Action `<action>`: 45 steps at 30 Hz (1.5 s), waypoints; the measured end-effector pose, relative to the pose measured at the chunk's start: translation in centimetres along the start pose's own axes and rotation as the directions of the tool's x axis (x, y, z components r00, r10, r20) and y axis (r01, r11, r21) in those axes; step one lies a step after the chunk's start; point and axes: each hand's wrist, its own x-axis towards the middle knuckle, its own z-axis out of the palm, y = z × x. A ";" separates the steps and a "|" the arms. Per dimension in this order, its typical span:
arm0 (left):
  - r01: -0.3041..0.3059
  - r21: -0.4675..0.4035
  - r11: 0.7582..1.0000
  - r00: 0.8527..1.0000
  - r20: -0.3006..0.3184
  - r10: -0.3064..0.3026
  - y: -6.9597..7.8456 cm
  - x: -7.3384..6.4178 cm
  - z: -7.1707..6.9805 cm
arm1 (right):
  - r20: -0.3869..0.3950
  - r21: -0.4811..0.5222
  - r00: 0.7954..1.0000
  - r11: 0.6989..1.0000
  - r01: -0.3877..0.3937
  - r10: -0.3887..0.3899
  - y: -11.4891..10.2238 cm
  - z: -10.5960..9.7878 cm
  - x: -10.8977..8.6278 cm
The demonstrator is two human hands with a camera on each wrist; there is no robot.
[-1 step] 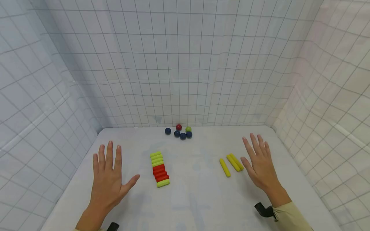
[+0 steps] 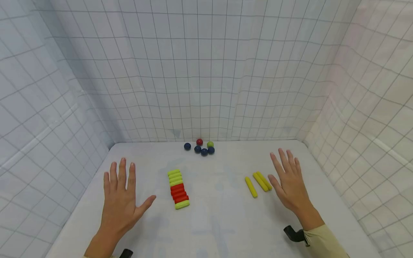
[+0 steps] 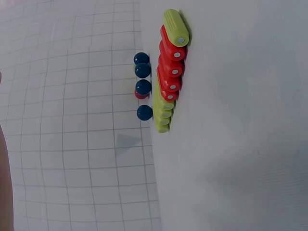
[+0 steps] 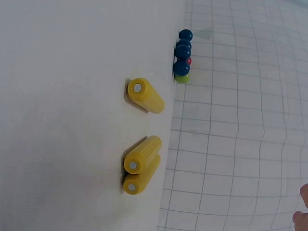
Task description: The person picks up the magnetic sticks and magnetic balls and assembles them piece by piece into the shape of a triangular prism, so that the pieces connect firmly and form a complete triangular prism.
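My left hand [image 2: 119,208] is held with straight, spread fingers left of a row of short magnetic rods, holding nothing. The row has several lime rods [image 2: 175,177] at its far end, several red rods [image 2: 179,193] in the middle and a single lime rod [image 2: 182,204] nearest me. On the other side, my right hand [image 2: 292,191] is also spread and holds nothing. Just left of its thumb lie three longer yellow rods: a lone yellow rod [image 2: 251,187] and a side-by-side yellow pair [image 2: 262,181]. Pale discs show on the rod ends in both wrist views.
At the table's back edge sit several dark blue balls [image 2: 204,152], a red ball [image 2: 199,142] and a green ball [image 2: 210,144]. White grid-lined sheeting [image 2: 206,71] rises behind the white table [image 2: 219,215] and along both sides.
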 end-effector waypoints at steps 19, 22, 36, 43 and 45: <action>0.223 -0.376 0.900 0.957 0.259 -0.129 3.4 0.4 4.0 | 0.173 0.338 0.984 0.937 -0.094 0.037 -0.3 3.2 11.3; 0.289 -0.389 0.875 0.926 0.346 -0.152 3.9 0.6 4.9 | 0.223 0.386 0.974 0.914 -0.121 0.035 -0.7 4.8 13.9; 0.379 -0.390 0.839 0.837 0.532 -0.131 5.6 0.6 7.2 | 0.428 0.422 0.900 0.864 -0.276 0.079 -2.7 12.5 19.2; 0.376 -0.415 0.828 0.835 0.540 -0.108 6.1 0.0 7.7 | 0.470 0.427 0.872 0.830 -0.359 0.135 -2.9 15.1 18.9; 0.376 -0.416 0.828 0.835 0.540 -0.109 6.2 -0.2 7.8 | 0.477 0.418 0.867 0.830 -0.368 0.144 -2.9 15.8 18.8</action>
